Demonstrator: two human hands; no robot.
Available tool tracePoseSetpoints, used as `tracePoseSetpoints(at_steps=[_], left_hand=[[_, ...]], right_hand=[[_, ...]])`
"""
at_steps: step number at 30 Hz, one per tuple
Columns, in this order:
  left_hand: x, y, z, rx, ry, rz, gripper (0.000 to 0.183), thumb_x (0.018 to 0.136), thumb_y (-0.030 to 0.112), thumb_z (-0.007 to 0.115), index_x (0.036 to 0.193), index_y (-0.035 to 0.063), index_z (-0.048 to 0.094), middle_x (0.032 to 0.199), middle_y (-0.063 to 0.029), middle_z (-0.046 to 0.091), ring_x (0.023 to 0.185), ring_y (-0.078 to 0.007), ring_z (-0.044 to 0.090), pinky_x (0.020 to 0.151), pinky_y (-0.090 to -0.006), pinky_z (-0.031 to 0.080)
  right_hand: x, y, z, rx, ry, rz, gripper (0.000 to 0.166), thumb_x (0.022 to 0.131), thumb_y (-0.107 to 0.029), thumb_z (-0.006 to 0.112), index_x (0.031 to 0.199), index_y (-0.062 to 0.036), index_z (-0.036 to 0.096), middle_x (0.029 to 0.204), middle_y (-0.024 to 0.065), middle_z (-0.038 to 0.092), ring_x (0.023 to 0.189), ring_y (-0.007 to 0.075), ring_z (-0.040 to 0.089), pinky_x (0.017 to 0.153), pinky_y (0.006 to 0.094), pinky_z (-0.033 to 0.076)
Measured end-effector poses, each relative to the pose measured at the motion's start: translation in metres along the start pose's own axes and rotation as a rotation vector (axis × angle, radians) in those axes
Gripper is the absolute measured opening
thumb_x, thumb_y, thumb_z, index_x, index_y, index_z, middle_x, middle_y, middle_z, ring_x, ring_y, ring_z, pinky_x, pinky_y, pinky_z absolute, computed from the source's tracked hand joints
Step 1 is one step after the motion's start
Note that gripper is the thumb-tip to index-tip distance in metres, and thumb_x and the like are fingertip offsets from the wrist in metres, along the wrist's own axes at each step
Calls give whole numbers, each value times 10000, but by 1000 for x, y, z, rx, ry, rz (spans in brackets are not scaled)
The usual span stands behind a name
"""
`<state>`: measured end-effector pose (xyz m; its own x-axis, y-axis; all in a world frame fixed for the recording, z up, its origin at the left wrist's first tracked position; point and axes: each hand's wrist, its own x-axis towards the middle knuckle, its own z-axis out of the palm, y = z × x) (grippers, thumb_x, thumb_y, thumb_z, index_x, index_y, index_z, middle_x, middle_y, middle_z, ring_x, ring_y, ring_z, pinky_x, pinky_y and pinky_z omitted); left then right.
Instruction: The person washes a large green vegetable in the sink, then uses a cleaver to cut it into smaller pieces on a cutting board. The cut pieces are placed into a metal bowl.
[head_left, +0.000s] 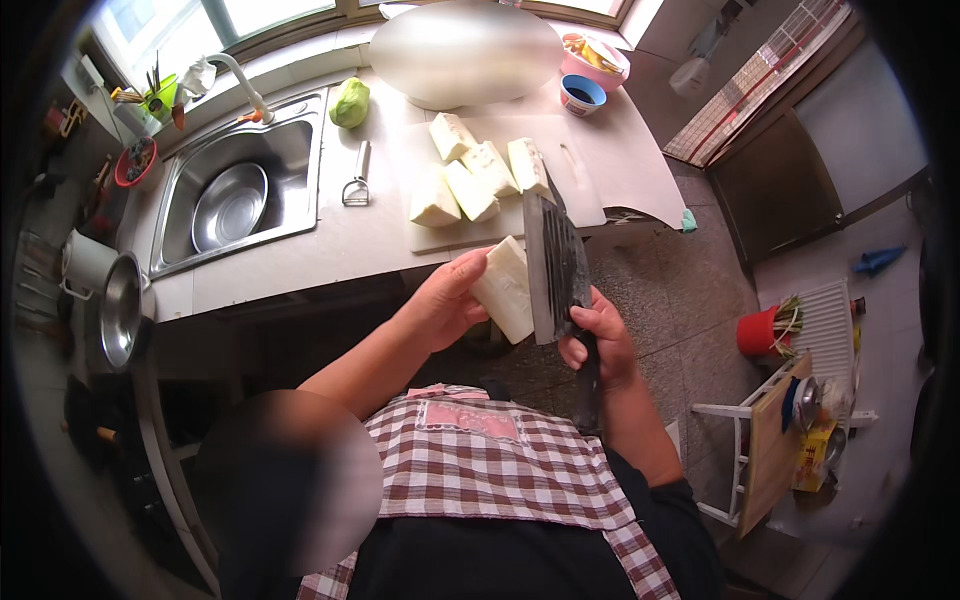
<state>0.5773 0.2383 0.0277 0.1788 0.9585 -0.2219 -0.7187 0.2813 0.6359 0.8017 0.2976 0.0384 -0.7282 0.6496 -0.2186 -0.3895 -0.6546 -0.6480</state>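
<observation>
In front of my apron, my left hand (454, 304) grips a thick piece of peeled, pale vegetable (504, 289). My right hand (604, 334) is wrapped around the black handle of a broad-bladed kitchen knife (551, 259). The blade stands upright close to the right side of the held piece; whether they touch is unclear. Beyond my hands, several more pale vegetable chunks (471, 191) lie on a white cutting board (431, 241). The knife's far end overlaps the view of the rightmost chunk (527, 165).
A vegetable peeler (358, 180) and a whole green vegetable (349, 103) lie between the board and a steel sink (292, 187) holding a metal bowl (231, 206). Back right stand a blue bowl (583, 94) of dark liquid and a pink basin (609, 75). The counter edge (300, 279) runs before me.
</observation>
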Motion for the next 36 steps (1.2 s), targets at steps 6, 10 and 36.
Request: tracePoseSetpoints(at_steps=[6,10,36], left_hand=[[21,-42,42,-215,-41,231,904,740,767,413,1380,130,354,1253,-65,516,1167,-215,499,982,-391,417],[21,-47,46,-296,-87,201,869,777,783,278,1388,168,339,1240,-88,518,1150,-254,511,957,-428,442],[24,2,49,-159,47,78,864,826,761,207,1368,110,376,1270,-76,526,1162,-252,523,965,-447,431]], right_hand=[[-3,3,-19,60,-60,110,212,890,-94,524,1072,-13,453,752,84,568,405,111,487,358,248,427],[-15,-16,-17,-133,28,45,184,887,-84,540,1037,-18,456,730,69,559,425,114,508,375,246,441],[-5,-59,23,-514,146,-108,163,890,-71,541,1023,7,490,743,94,595,429,97,485,384,218,408]])
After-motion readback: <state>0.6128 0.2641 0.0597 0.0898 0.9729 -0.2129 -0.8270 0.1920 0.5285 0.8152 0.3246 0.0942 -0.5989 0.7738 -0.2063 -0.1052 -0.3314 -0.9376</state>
